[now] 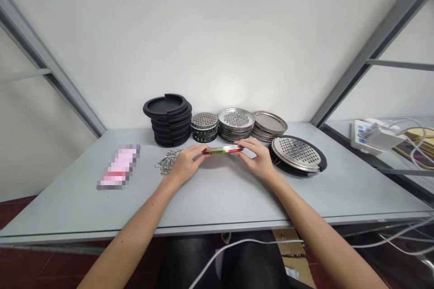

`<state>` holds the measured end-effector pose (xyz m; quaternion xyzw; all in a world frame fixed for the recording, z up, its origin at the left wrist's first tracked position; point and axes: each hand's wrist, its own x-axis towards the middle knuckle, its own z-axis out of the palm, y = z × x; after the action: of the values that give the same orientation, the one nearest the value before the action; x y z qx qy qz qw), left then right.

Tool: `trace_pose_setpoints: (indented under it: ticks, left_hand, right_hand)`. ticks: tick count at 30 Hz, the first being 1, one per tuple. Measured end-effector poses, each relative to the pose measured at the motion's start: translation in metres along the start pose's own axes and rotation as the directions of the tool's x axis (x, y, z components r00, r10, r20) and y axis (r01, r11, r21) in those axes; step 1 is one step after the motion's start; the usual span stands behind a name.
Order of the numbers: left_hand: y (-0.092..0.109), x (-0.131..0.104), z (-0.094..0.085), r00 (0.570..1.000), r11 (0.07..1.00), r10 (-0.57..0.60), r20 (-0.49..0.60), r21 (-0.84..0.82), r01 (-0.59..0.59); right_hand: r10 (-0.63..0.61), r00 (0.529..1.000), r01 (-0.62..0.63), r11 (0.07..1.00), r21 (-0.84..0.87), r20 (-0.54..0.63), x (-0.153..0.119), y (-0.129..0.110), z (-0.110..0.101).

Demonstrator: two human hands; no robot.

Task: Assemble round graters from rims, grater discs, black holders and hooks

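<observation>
Both hands hold up a thin round metal disc [224,149] with a red and green edge, seen edge-on above the table. My left hand [187,159] pinches its left end and my right hand [257,157] pinches its right end. The underside of the disc is out of sight. Close by my left hand lies a pile of small metal wire pieces [166,162]. To the right of my right hand, metal discs with a grater plate [300,151] on top rest on a black round piece [323,162].
Along the back wall stand stacks of black round pieces [171,131], small perforated discs [204,120], larger grater plates [236,119] and plain metal plates [270,122]. A blurred-out flat pink object [118,167] lies left. White cables and a power strip [364,137] are at right.
</observation>
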<state>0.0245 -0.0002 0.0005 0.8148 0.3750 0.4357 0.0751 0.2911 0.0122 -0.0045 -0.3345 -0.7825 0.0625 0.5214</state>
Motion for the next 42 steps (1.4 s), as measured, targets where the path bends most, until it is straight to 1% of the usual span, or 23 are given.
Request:
trace_pose_setpoints:
  ticks: [2,4,6,8,10,12,14,17,20,22,24,27,30,32,35,38,42]
  left_hand:
    - [-0.003,0.0,0.001,0.999,0.999,-0.045,-0.017,-0.026,0.044]
    - [-0.007,0.0,0.002,0.993,0.992,-0.111,-0.033,-0.06,0.109]
    - [-0.009,0.0,0.0,0.982,0.979,-0.187,-0.008,-0.081,0.185]
    - [-0.01,0.001,-0.002,0.971,0.969,-0.236,0.04,-0.059,0.238]
    - [-0.007,0.001,-0.004,0.973,0.975,-0.218,0.08,-0.015,0.22]
    - [-0.004,0.001,-0.005,0.984,0.989,-0.146,0.099,0.014,0.145]
    - [0.0,0.001,-0.005,0.992,0.997,-0.072,0.106,0.007,0.071]
    - [0.003,0.0,-0.003,0.992,0.999,-0.041,0.124,-0.023,0.044]
    - [0.001,0.0,-0.001,0.984,0.997,-0.057,0.167,-0.033,0.063]
    - [-0.002,0.0,0.001,0.979,0.997,-0.064,0.194,-0.021,0.069]
    - [-0.005,-0.001,0.002,0.973,0.997,-0.075,0.22,0.016,0.073]
    - [-0.012,-0.005,0.003,0.951,0.983,-0.145,0.274,0.149,0.108]
    - [-0.021,-0.011,0.004,0.91,0.935,-0.263,0.32,0.317,0.159]
    - [-0.026,-0.014,0.003,0.901,0.912,-0.297,0.317,0.375,0.169]
    - [-0.032,-0.015,0.001,0.919,0.911,-0.278,0.278,0.378,0.161]
    - [-0.036,-0.014,-0.004,0.923,0.912,-0.283,0.262,0.373,0.174]
    - [-0.039,-0.014,-0.013,0.897,0.888,-0.341,0.281,0.41,0.209]
  right_hand:
    - [0.059,0.997,-0.058,0.998,-0.016,0.039,0.0,0.002,0.0]
    - [0.117,0.986,-0.115,0.993,-0.03,0.114,0.0,0.005,0.0]
    - [0.151,0.97,-0.148,0.989,-0.028,0.189,-0.001,0.008,0.001]
    - [0.14,0.969,-0.14,0.99,-0.014,0.203,-0.001,0.01,0.001]
    - [0.1,0.98,-0.102,0.995,0.002,0.172,-0.001,0.01,0.0]
    - [0.06,0.989,-0.06,0.998,0.0,0.133,-0.001,0.007,-0.001]
    - [0.042,0.993,-0.04,0.999,-0.015,0.108,0.0,0.005,-0.003]
    - [0.025,0.997,-0.023,0.999,-0.033,0.075,0.002,0.001,-0.004]
    - [0.005,0.998,-0.004,1.0,-0.019,0.069,0.003,-0.002,-0.005]
    - [0.012,0.993,-0.015,1.0,0.021,0.122,0.003,-0.004,-0.005]
    - [0.046,0.979,-0.061,0.996,0.071,0.2,0.002,-0.006,-0.005]
    - [0.095,0.959,-0.127,0.987,0.101,0.268,0.0,-0.007,-0.004]
    - [0.068,0.951,-0.09,0.994,0.061,0.3,-0.002,-0.007,-0.001]
    - [0.013,0.943,-0.023,0.999,0.024,0.334,-0.003,-0.008,0.002]
    - [-0.051,0.922,0.055,0.998,0.0,0.383,-0.004,-0.009,0.009]
    - [-0.059,0.909,0.066,0.998,-0.004,0.412,-0.006,-0.009,0.014]
    - [-0.025,0.903,0.036,0.999,-0.017,0.428,-0.007,-0.005,0.012]
